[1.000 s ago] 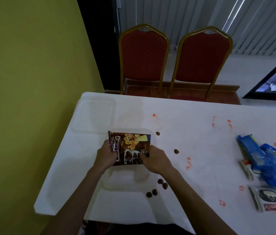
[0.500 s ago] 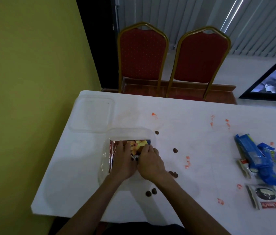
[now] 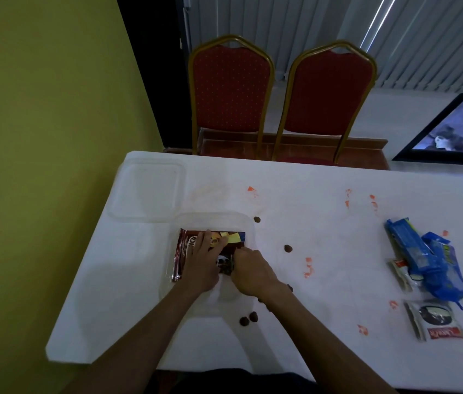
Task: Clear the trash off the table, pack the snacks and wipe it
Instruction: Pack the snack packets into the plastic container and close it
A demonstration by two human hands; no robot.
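One snack packet (image 3: 186, 247) lies in the clear container (image 3: 216, 216) (left part of the bench (image 3: 324, 240)). The left grip (image 3: 200, 264) presses it with straight, spread fingers, and the right grip (image 3: 253, 273) curls in, pinching its near corner.

Right of the clear tub (image 3: 248, 223) the white table (image 3: 338, 280) lies open as far as the blue wrappers (image 3: 423, 257), with only loose brown cereal balls (image 3: 288, 248) close by. The lid (image 3: 146, 191) sits just beside the tub's far left corner; the yellow wall (image 3: 40, 137) closes off the left.
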